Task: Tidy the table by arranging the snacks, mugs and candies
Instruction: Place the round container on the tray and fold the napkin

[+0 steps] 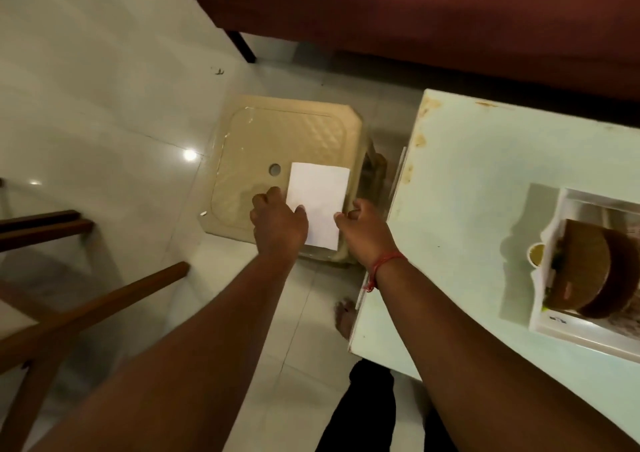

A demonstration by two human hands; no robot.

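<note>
- The left hand (278, 224) rests on the paper's (317, 203) left edge, fingers curled; whether they pinch it I cannot tell.
- The paper overhangs the stool's (287, 146) near rim and could slide to the floor.
- The right hand (360, 228) pinches its right edge; 1 tug could crease it.
- The tray (568, 333) of snacks waits on the surface (467, 191); a swinging elbow could knock it.

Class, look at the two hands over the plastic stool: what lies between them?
In the head view, a white sheet of paper lies on the stool, between the left hand and right hand.
</note>
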